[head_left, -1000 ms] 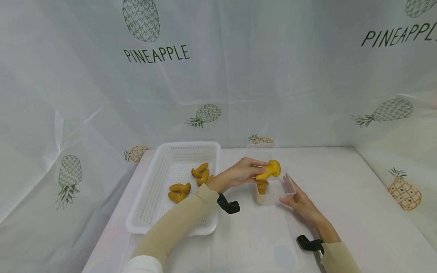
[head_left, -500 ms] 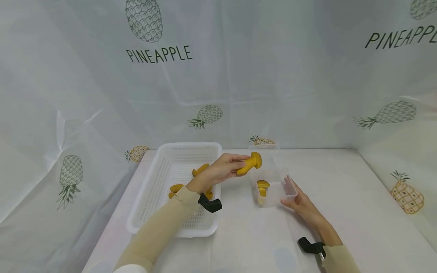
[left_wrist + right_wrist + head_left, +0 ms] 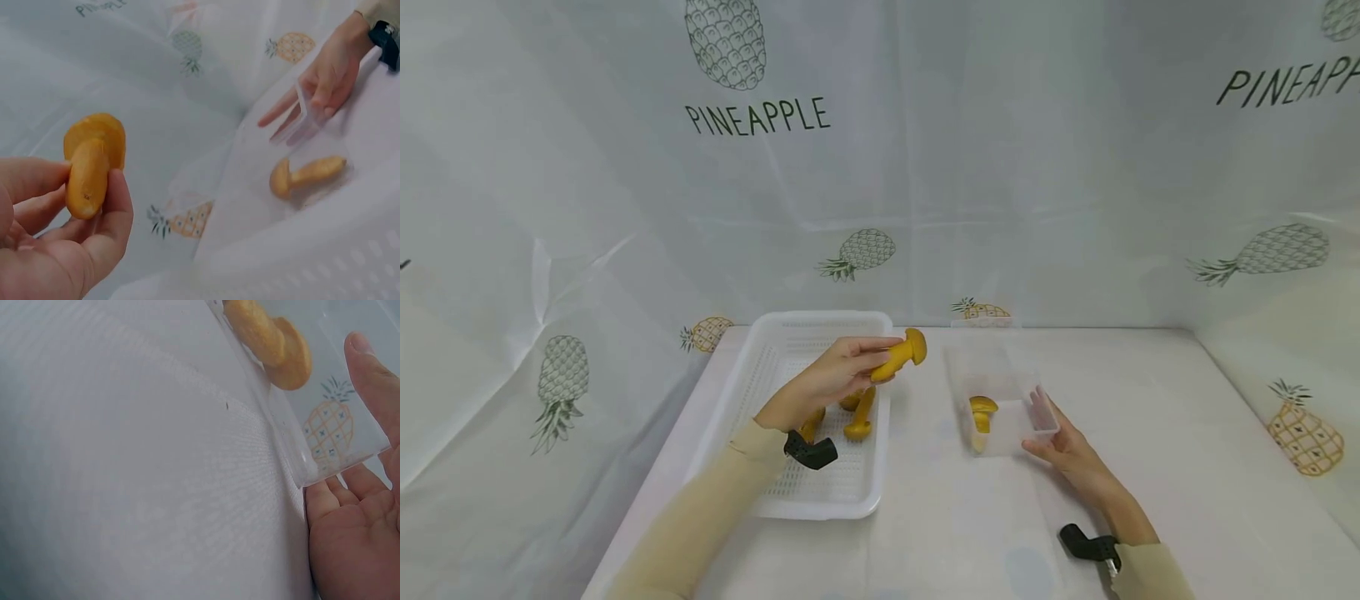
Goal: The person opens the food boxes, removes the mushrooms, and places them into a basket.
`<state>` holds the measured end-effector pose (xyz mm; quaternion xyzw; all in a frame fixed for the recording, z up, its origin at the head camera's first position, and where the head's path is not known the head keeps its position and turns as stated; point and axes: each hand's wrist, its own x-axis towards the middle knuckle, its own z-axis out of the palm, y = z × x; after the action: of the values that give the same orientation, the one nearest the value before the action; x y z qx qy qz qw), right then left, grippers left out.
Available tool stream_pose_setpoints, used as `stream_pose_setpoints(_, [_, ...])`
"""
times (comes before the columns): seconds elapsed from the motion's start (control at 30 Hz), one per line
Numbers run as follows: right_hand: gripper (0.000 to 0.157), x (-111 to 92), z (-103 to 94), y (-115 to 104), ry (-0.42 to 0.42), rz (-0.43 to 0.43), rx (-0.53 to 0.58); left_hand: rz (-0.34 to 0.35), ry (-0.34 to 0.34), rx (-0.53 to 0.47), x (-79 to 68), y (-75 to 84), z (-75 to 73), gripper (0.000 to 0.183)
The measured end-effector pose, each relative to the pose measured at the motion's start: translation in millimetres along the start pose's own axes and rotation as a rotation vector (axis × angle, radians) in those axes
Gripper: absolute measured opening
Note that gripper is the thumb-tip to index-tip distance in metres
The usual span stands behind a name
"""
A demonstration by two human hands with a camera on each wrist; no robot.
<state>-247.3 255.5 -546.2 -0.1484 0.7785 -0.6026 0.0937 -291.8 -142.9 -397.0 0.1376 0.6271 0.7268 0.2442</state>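
Observation:
My left hand [image 3: 835, 379] pinches a yellow mushroom [image 3: 898, 358] by its stem, above the right rim of the white basket. In the left wrist view the thumb and fingers press the sides of this mushroom [image 3: 87, 181], stem end towards the camera. My right hand [image 3: 1078, 462] rests at the right end of a clear plastic box [image 3: 1011, 442], fingers fairly straight outside its wall and thumb near the front corner. Along the left side of the box lies another yellow mushroom [image 3: 982, 408], also visible as a mushroom [image 3: 275, 350] in the right wrist view.
The white perforated basket [image 3: 820, 508] stands on the left of the table, with several mushrooms [image 3: 859, 427] inside, partly hidden by my left arm. The box's clear lid [image 3: 988, 358] lies back behind it. A pineapple-print sheet [image 3: 1037, 167] hangs behind the table.
My left hand has carried its mushroom leftwards from above the box to the basket's right rim. My right hand has stayed at the box. The view has shifted slightly.

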Motion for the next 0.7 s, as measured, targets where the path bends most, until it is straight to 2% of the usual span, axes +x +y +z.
stream_pose_setpoints(0.07, [0.094,-0.1,-0.6,0.5,0.0,-0.002,0.008,0.001,0.012,0.027,-7.2,1.0,-7.4,0.042])
stream_pose_setpoints(0.27, [0.094,0.8,-0.5,1.3,-0.007,-0.014,0.021,-0.004,0.035,0.027,-27.6,0.7,-28.8,0.043])
stream_pose_setpoints(0.53, [0.093,1.5,0.7,0.6,-0.006,-0.006,0.004,-0.016,0.047,0.069,-51.1,-10.0,-55.7,0.044])
stream_pose_setpoints(0.7, [0.094,1.1,-0.1,-1.5,-0.004,-0.008,0.008,-0.036,0.054,0.131,-61.6,-16.0,-69.0,0.044])
